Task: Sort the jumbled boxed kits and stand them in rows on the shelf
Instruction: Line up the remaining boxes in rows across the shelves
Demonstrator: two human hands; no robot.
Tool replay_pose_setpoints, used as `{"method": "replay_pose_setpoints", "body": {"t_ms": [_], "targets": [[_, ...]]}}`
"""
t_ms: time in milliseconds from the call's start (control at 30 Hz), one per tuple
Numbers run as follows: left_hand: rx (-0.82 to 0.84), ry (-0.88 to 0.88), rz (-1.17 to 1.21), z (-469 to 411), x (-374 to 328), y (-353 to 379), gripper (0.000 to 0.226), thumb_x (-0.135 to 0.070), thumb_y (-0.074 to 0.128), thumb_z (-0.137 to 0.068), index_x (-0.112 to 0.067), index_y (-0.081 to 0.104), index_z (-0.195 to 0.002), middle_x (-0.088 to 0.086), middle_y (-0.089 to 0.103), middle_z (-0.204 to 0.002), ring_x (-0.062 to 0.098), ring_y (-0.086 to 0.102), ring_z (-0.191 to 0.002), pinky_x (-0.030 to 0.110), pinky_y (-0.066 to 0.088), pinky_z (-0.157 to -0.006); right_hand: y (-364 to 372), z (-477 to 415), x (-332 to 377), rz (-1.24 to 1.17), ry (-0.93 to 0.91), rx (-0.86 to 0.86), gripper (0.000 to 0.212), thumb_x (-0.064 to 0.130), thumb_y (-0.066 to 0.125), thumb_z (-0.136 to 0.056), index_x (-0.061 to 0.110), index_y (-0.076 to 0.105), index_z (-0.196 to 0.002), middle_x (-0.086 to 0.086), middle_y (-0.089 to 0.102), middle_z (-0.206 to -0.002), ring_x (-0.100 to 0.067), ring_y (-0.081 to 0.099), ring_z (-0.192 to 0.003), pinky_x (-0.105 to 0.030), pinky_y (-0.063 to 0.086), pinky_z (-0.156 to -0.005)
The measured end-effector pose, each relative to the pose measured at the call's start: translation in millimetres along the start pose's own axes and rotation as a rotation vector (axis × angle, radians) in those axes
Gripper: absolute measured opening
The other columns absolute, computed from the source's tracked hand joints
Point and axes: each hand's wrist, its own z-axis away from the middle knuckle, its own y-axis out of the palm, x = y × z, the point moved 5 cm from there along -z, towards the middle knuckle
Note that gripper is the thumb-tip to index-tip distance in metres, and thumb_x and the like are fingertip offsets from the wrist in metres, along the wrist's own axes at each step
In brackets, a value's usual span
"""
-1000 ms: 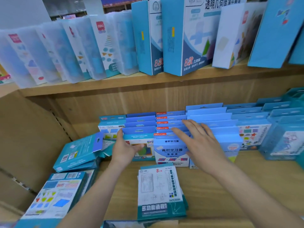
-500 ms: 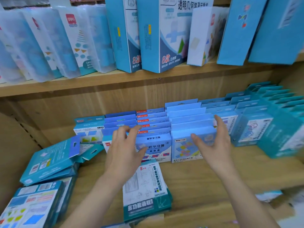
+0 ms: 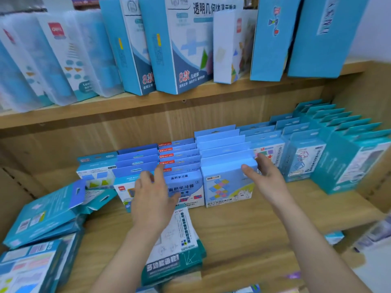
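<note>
A flat teal kit (image 3: 175,250) lies at the front edge of the shelf (image 3: 243,229), bare wood to its right. The left hand (image 3: 153,199), fingers spread, hovers before the standing rows (image 3: 179,155); the right hand (image 3: 266,178), fingers straight, meets the right edge of the checkered kit (image 3: 227,187)

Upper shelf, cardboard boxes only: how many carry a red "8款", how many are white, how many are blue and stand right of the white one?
Boxes with red "8款": 2
White box: 1
Blue boxes right of it: 2
Total: 5

bright even light, soft motion blur, edges bowed by wide lens.
</note>
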Motion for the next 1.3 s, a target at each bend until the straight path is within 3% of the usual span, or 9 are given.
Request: {"method": "replay_pose_setpoints", "body": {"t_ms": [167,300,467,567,700,800,933,1033,1300], "targets": [[0.095,-0.056,0.029,1,-2,18,0.098,-0.052,0.065,-0.081,-0.030,-0.005,-0.147,0.014,0.059,-0.115,0.028,0.061,-0.093,0.031,0.041,-0.065,2,-7,5,-0.010,-0.017,0.126,0.050,0.023,0.061,-0.091,0.019,0.043,-0.138,0.016,0.046,-0.127,-0.005,0.048,-0.114,-0.024,0.039,-0.091],[0.160,-0.127,0.095,1,-16,26,0.113,-0.059,0.072,-0.070,-0.032,-0.006,-0.147,0.016,0.056,-0.121,0.030,0.059,-0.100,0.033,0.046,-0.073,-2,-13,-1,-0.037,-0.008,0.134,0.060,0.027,0.060,-0.091,0.015,0.034,-0.145,0.012,0.042,-0.137,-0.010,0.043,-0.127,-0.028,0.039,-0.100],[0.162,-0.224,0.132,2,-28,29,0.117,-0.065,0.072,-0.064,-0.037,-0.007,-0.146,0.019,0.048,-0.127,0.033,0.058,-0.103,0.034,0.046,-0.078,-7,-15,-6,-0.026,-0.043,0.205,0.031,0.022,0.057,-0.093,0.031,0.043,-0.119,0.031,0.049,-0.103,0.015,0.050,-0.082,-0.003,0.043,-0.068],[0.120,-0.261,0.160,3,-29,30,0.114,-0.061,0.072,-0.068,-0.038,-0.007,-0.146,0.020,0.046,-0.128,0.035,0.060,-0.100,0.035,0.046,-0.075,-9,-18,-7,0.001,-0.076,0.254,0.021,0.023,0.057,-0.093,0.038,0.044,-0.101,0.028,0.054,-0.108,0.018,0.051,-0.083,-0.008,0.044,-0.070],[0.064,-0.280,0.236,6,-26,28,0.111,-0.056,0.074,-0.069,-0.036,-0.002,-0.147,0.012,0.051,-0.121,0.031,0.059,-0.098,0.033,0.044,-0.068,-14,-18,-2,0.121,-0.141,0.206,0.038,0.028,0.059,-0.092,0.028,0.045,-0.126,0.028,0.051,-0.115,0.001,0.053,-0.106,-0.016,0.040,-0.080],[-0.030,-0.249,0.228,13,-28,14,0.098,-0.044,0.073,-0.077,-0.032,0.006,-0.148,0.006,0.052,-0.123,0.027,0.057,-0.102,0.030,0.038,-0.068,-24,-14,8,0.245,-0.266,0.036,0.057,0.025,0.059,-0.090,0.018,0.036,-0.142,0.012,0.048,-0.131,-0.014,0.046,-0.122,-0.024,0.035,-0.094],[-0.193,-0.122,0.218,39,-24,-15,0.056,-0.027,0.064,-0.086,-0.033,0.040,-0.136,-0.007,0.051,-0.124,0.015,0.054,-0.108,0.029,0.044,-0.076,-32,-6,27,0.327,-0.493,-0.075,0.041,0.019,0.055,-0.092,0.011,0.049,-0.132,-0.006,0.052,-0.134,-0.023,0.047,-0.122,-0.022,0.031,-0.096],[-0.265,-0.078,0.255,60,0,-34,0.024,-0.022,0.062,-0.088,-0.027,0.065,-0.112,-0.015,0.059,-0.111,0.008,0.059,-0.100,0.030,0.052,-0.081,-19,5,43,0.297,-0.580,-0.069,0.038,0.022,0.049,-0.086,0.013,0.057,-0.122,-0.004,0.057,-0.125,-0.026,0.052,-0.115,-0.037,0.040,-0.100],[-0.257,-0.146,0.140,86,79,-83,0.018,-0.030,0.056,-0.083,-0.025,0.071,-0.092,-0.014,0.069,-0.092,0.008,0.063,-0.087,0.030,0.052,-0.077,65,45,70,0.292,-0.706,0.127,0.026,0.017,0.050,-0.083,0.015,0.067,-0.102,0.005,0.063,-0.100,-0.020,0.060,-0.094,-0.035,0.048,-0.085]]}}
